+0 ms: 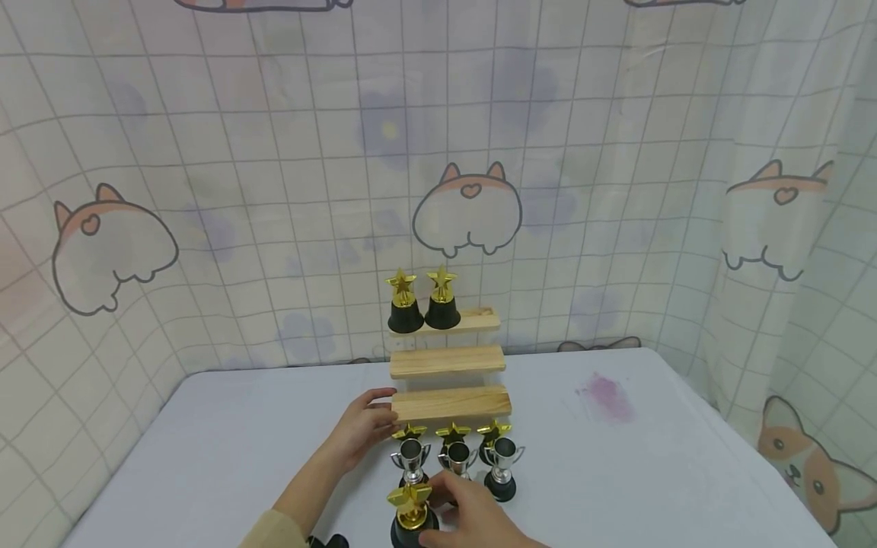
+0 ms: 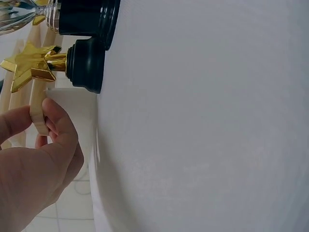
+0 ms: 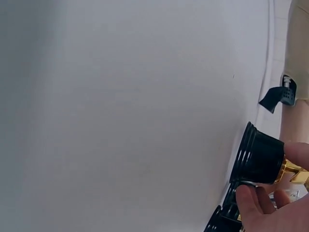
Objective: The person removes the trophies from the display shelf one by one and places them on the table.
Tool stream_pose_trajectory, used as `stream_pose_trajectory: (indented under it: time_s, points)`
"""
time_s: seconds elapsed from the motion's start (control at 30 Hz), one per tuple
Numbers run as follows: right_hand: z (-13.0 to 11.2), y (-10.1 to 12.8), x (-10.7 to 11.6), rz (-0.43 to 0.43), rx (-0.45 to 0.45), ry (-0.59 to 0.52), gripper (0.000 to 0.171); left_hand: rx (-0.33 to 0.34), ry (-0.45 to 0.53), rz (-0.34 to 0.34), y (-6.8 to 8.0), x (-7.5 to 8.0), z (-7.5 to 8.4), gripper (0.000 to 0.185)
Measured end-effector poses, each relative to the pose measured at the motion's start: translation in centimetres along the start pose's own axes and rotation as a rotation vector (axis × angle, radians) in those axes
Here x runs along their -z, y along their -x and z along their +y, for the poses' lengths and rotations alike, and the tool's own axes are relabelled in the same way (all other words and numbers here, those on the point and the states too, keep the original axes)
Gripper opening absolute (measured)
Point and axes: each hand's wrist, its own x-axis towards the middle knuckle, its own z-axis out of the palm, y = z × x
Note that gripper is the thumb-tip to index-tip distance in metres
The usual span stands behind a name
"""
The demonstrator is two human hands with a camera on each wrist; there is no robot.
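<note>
My left hand (image 1: 359, 430) pinches the left end of the lowest step of a three-tier wooden display stand (image 1: 451, 402); in the left wrist view the thumb and fingers are on either side of the board (image 2: 38, 113). Nearer to me, my right hand (image 1: 473, 514) grips a gold star trophy (image 1: 411, 525) by its black base, which looks tilted in the right wrist view. Just beyond it stand three silver cup trophies (image 1: 502, 472) in a row, the middle one partly hidden by the right hand. Behind these cups are three more gold star trophies (image 1: 493, 432).
Two gold star trophies (image 1: 442, 308) stand side by side on the top step's left part. The white-covered table (image 1: 617, 472) has a pink stain (image 1: 608, 397) at right. A patterned curtain (image 1: 288, 190) hangs behind. A small black object (image 1: 336, 541) lies at the bottom edge.
</note>
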Motion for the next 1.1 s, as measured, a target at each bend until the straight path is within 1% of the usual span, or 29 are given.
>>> stream_pose_trajectory:
  time_s: [0.07,0.13,0.17,0.27,0.4,0.5,0.57,0.63,0.7,0.8,0.9,1.0,1.1]
  points:
    - [0.2,0.2,0.3,0.004,-0.037,-0.009,0.048,0.001,0.002,0.0,-0.1,0.0,0.0,0.054]
    - [0.3,0.4,0.7,0.01,-0.046,0.001,0.046,0.001,0.002,0.0,-0.1,0.0,-0.1,0.054]
    - [0.3,0.5,0.8,0.014,-0.044,0.01,0.045,0.0,0.001,0.001,-0.2,0.0,-0.1,0.055]
    - [0.1,0.9,1.3,0.022,0.019,0.048,0.041,0.0,-0.005,0.005,-0.2,0.1,0.0,0.055]
    - [-4.7,2.8,1.9,0.033,0.078,0.068,0.034,0.003,-0.01,0.007,-0.2,0.2,-0.1,0.055]
    - [-7.6,3.8,2.2,0.024,0.098,0.06,0.029,0.004,-0.012,0.008,-0.1,0.2,-0.3,0.055]
    - [-7.3,3.8,2.4,0.015,0.112,0.052,0.027,0.003,-0.013,0.006,-0.1,0.3,-0.4,0.055]
    - [-7.0,3.7,2.5,-0.003,0.105,0.051,0.025,0.004,-0.013,0.005,-0.1,0.3,-0.4,0.056]
    - [-7.1,3.8,2.6,-0.029,0.071,0.041,0.022,0.005,-0.011,0.005,-0.1,0.3,-0.3,0.056]
    - [-7.9,4.0,2.7,-0.051,0.01,0.01,0.017,0.002,-0.005,0.006,0.0,0.2,-0.2,0.056]
    - [-8.9,4.4,2.8,-0.058,-0.021,-0.028,0.014,0.002,-0.007,0.002,0.0,0.2,0.0,0.055]
    - [-9.8,4.8,3.0,-0.062,-0.007,-0.046,0.012,0.003,-0.017,-0.003,0.0,0.2,0.1,0.055]
    - [-10.8,5.1,3.5,-0.085,0.036,-0.06,0.01,0.001,-0.021,-0.005,0.1,0.2,0.1,0.054]
